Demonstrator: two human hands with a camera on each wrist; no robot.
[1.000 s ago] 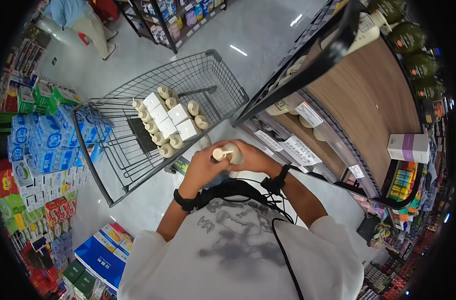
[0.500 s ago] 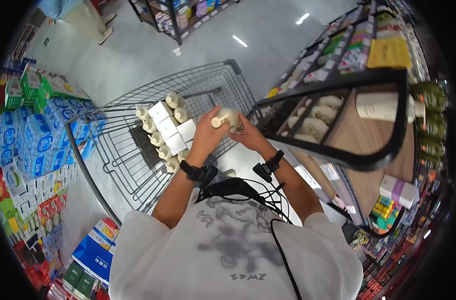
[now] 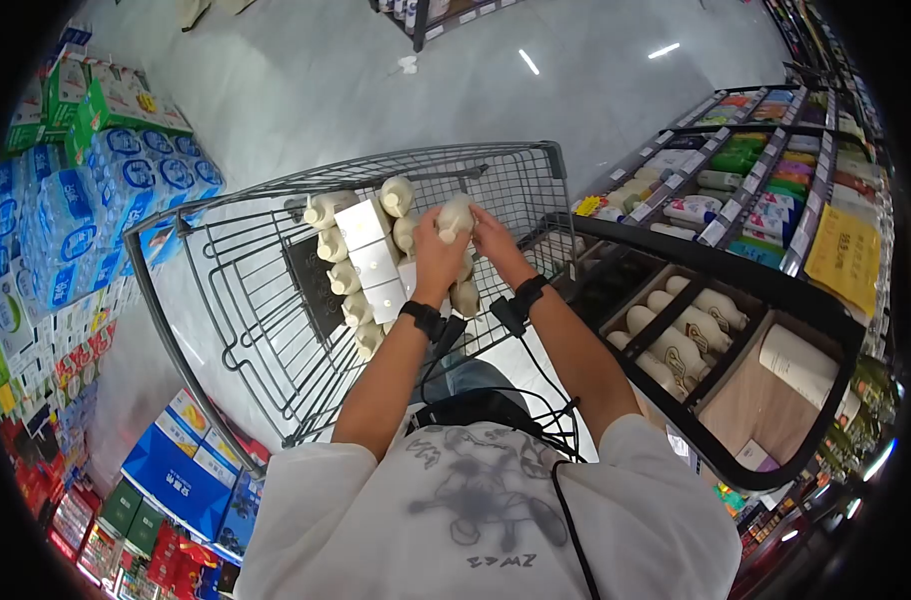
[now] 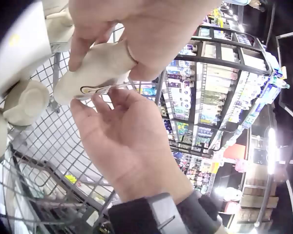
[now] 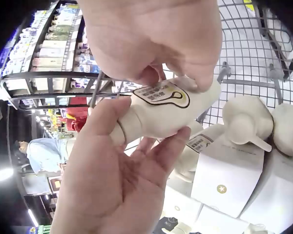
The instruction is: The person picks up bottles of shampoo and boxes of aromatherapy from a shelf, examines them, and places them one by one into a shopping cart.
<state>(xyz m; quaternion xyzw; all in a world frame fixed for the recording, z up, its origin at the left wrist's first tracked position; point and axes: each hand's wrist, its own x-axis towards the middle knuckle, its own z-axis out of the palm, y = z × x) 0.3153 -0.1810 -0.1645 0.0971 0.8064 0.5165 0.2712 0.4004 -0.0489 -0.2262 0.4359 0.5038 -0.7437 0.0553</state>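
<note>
Over the right part of a wire shopping cart (image 3: 566,190), both hands hold a cream bottle (image 3: 457,214) with a dark-outlined label. My left hand (image 3: 444,262) grips its narrow neck end, which points left in the right wrist view. The bottle (image 5: 185,105) lies tilted there, and its wide end shows at the right. My right hand (image 3: 499,245) holds the body with bent fingers, the fingertips (image 4: 119,92) at the label in the left wrist view. Below are several white boxes (image 5: 227,175) and cream pump bottles (image 5: 246,119) standing in the cart.
A black-framed shelf unit (image 3: 716,400) with cream bottles lying in it stands close on the right, shelves of packed goods (image 3: 706,190) beyond it. Blue-wrapped packs (image 3: 86,215) are stacked at the left, with a blue carton (image 3: 176,465) nearer. Cables (image 3: 546,420) hang at the waist.
Both hands have moved forward with the bottle, from near the waist beside the cart to over its basket. The bottle has tipped, and the view has shifted so the shelf unit sits lower.
</note>
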